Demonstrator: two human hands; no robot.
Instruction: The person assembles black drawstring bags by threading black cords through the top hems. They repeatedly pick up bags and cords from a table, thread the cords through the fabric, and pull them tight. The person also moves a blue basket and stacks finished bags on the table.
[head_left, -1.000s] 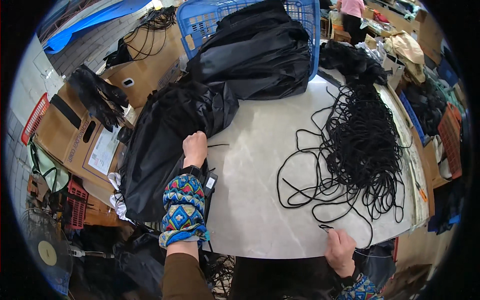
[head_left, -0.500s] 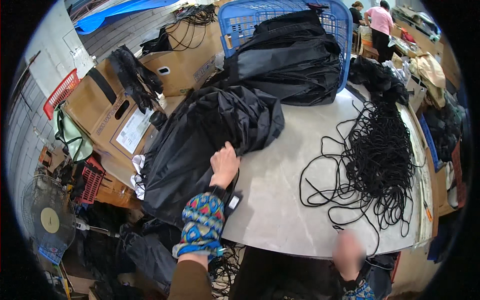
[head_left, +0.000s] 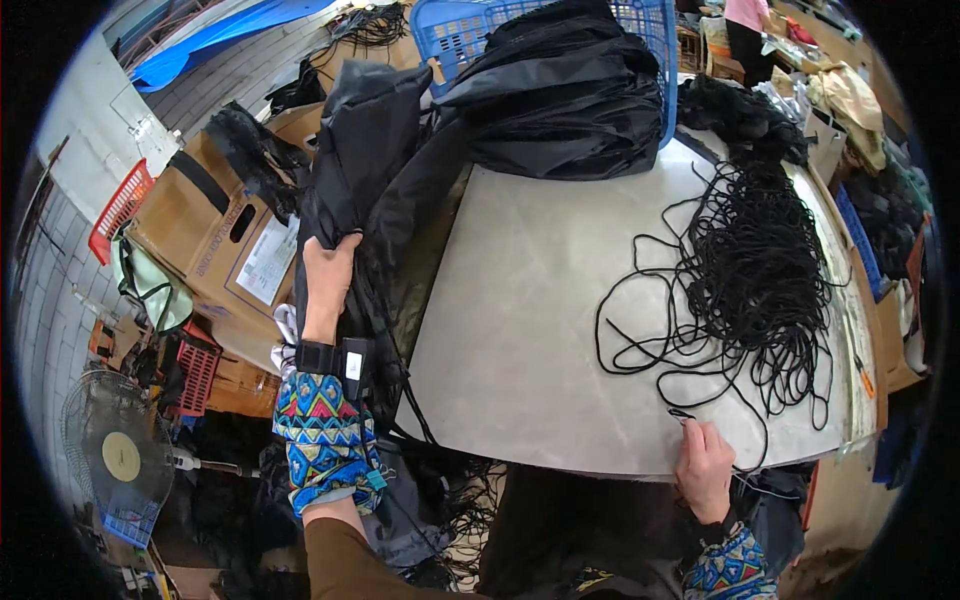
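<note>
My left hand (head_left: 330, 275) is closed around a fold of black fabric (head_left: 365, 130) at the left side of the table. The cloth stands bunched above the fist, and its lower part hangs past the table's front edge. Thin black cords dangle beside my left wrist. Near the front edge, my right hand (head_left: 706, 465) pinches a black cord, whose small dark tip (head_left: 680, 413) pokes out beyond the fingertips. Strands run from close to that hand toward a tangled heap of black cord (head_left: 760, 270) on the right of the table.
A blue plastic basket (head_left: 668, 85) with folded black fabric (head_left: 570, 110) stands at the table's back. Cardboard boxes (head_left: 225, 235) line the left side, with a standing fan (head_left: 120, 455) below. An orange-handled tool (head_left: 863, 376) lies along the right edge. Another person (head_left: 748, 40) stands far back.
My left hand has moved left, drawing the black fabric off the middle of the table and bunching it upward. My right hand stays near the front edge, now sharp instead of blurred.
</note>
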